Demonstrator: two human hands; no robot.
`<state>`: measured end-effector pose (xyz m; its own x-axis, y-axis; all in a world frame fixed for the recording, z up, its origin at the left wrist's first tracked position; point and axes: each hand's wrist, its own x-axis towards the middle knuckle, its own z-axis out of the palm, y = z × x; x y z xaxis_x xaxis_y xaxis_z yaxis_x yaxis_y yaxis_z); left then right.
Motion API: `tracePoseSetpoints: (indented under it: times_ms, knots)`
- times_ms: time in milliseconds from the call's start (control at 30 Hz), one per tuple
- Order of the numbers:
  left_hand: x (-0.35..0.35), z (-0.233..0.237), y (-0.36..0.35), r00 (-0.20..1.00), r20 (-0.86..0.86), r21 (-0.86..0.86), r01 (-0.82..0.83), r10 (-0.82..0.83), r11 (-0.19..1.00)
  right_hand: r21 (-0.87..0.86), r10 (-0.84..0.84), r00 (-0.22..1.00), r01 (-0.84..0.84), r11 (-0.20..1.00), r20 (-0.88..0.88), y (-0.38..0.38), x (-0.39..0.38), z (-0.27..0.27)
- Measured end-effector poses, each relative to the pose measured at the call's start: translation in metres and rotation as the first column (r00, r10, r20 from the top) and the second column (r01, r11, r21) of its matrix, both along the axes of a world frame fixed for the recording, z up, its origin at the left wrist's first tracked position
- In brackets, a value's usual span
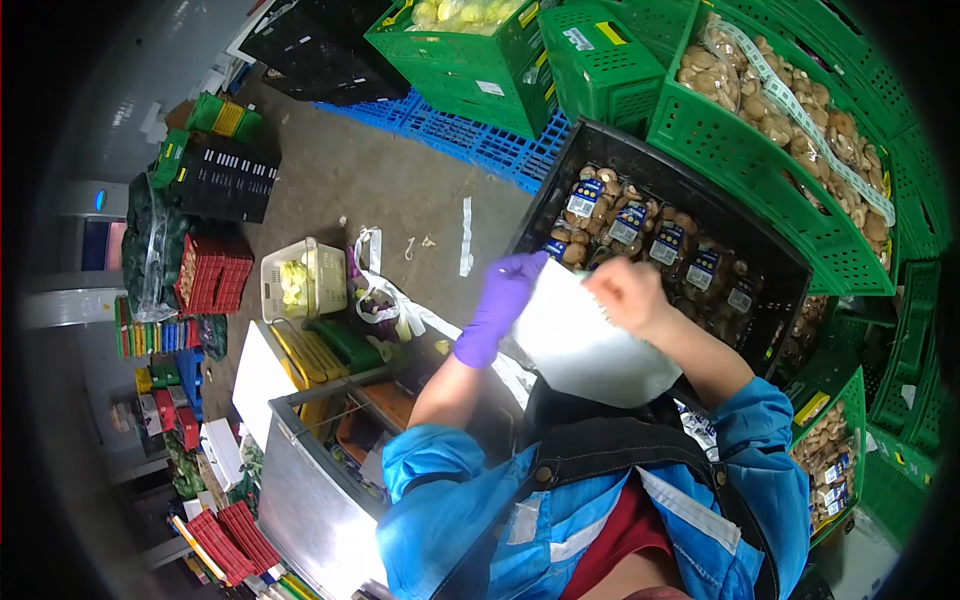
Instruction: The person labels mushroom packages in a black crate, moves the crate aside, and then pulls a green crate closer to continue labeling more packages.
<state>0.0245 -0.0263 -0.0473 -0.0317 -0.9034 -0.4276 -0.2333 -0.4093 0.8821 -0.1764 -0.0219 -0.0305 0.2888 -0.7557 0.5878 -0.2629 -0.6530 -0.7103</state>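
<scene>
In a purple glove, my left hand [508, 300] is closed on the upper left edge of a white sheet [590, 345]. My right hand [630, 295], bare and a little blurred, is at the sheet's upper right edge with its fingers curled; whether they grip it is hard to make out. Beyond both hands is a black crate [790, 265] of mushroom packs [627, 223] with blue and white labels. The sheet hangs in front of my chest and covers part of the crate's near side.
Green crates [690, 125] of bagged mushrooms stand at the upper right, others on a blue pallet [440, 125] at the top. A metal cabinet [315, 500] is at the lower left. Behind it are a cream basket [330, 280] and floor scraps. Red crates [215, 275] stand farther left.
</scene>
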Motion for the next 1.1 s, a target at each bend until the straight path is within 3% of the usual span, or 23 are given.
tracePoseSetpoints:
  times_ms: [33,100,167,200,233,267,300,367,433,500,567,700,833,867,900,967,1033,1100]
  knots:
    - [0.013,-0.002,0.0,0.999,0.048,-0.053,-0.017,0.02,0.998,0.196,-0.144,0.969,0.105,0.975,0.2,-0.006,-0.001,-0.004]
    - [0.044,0.0,0.002,0.994,0.068,-0.172,-0.074,0.086,0.982,0.684,-0.431,0.79,0.02,0.729,0.436,-0.034,-0.013,-0.022]
    - [0.088,0.01,0.009,0.998,0.061,-0.205,-0.01,0.023,0.979,0.821,-0.444,0.847,0.016,0.57,0.292,-0.054,-0.029,-0.068]
    - [0.106,0.009,0.016,0.997,0.072,-0.3,-0.001,0.024,0.954,0.895,-0.426,0.876,-0.015,0.446,0.227,-0.058,-0.036,-0.112]
    - [0.122,0.004,0.022,0.997,0.056,-0.279,-0.039,0.057,0.96,0.926,-0.494,0.816,-0.126,0.356,0.301,-0.059,-0.028,-0.137]
    - [0.138,-0.005,0.027,0.998,0.016,-0.318,-0.055,0.063,0.947,0.941,-0.429,0.869,-0.107,0.321,0.245,-0.058,-0.019,-0.155]
    - [0.142,-0.01,0.033,0.984,0.023,-0.28,-0.164,0.178,0.946,0.954,-0.357,0.915,-0.085,0.288,0.189,-0.06,-0.01,-0.173]
    - [0.164,-0.032,0.043,0.965,-0.08,-0.164,-0.261,0.251,0.951,0.941,-0.316,0.924,-0.109,0.319,0.214,-0.066,0.015,-0.219]
    - [0.172,-0.037,0.044,0.969,-0.089,-0.153,-0.244,0.233,0.958,0.936,-0.329,0.92,-0.094,0.34,0.212,-0.081,0.04,-0.24]
    - [0.18,-0.043,0.046,0.974,-0.066,-0.11,-0.221,0.215,0.969,0.953,-0.444,0.881,-0.023,0.302,0.162,-0.098,0.055,-0.266]
    - [0.195,-0.055,0.051,0.958,-0.126,-0.036,-0.266,0.259,0.963,0.973,-0.532,0.828,-0.067,0.219,0.177,-0.113,0.063,-0.271]
    - [0.211,-0.064,0.049,0.945,-0.165,0.022,-0.283,0.283,0.959,0.945,-0.306,0.952,0.102,0.312,-0.002,-0.117,0.062,-0.284]
    - [0.215,-0.073,0.044,0.964,-0.17,0.014,-0.205,0.205,0.979,0.924,-0.291,0.956,0.15,0.352,-0.044,-0.122,0.072,-0.302]
    - [0.216,-0.076,0.044,0.964,-0.167,0.018,-0.205,0.206,0.978,0.864,-0.242,0.96,0.237,0.444,-0.139,-0.126,0.075,-0.309]
    - [0.217,-0.079,0.046,0.964,-0.153,0.024,-0.217,0.218,0.976,0.788,-0.204,0.95,0.311,0.531,-0.237,-0.129,0.078,-0.317]
    - [0.218,-0.08,0.047,0.965,-0.135,0.046,-0.221,0.225,0.974,0.796,-0.184,0.944,0.331,0.507,-0.275,-0.135,0.087,-0.329]
    - [0.215,-0.074,0.041,0.965,-0.188,0.04,-0.178,0.183,0.983,0.625,-0.28,0.869,0.489,0.609,-0.407,-0.135,0.096,-0.327]
    - [0.212,-0.075,0.042,0.954,-0.21,0.066,-0.206,0.215,0.976,0.64,-0.251,0.848,0.519,0.567,-0.466,-0.138,0.1,-0.307]
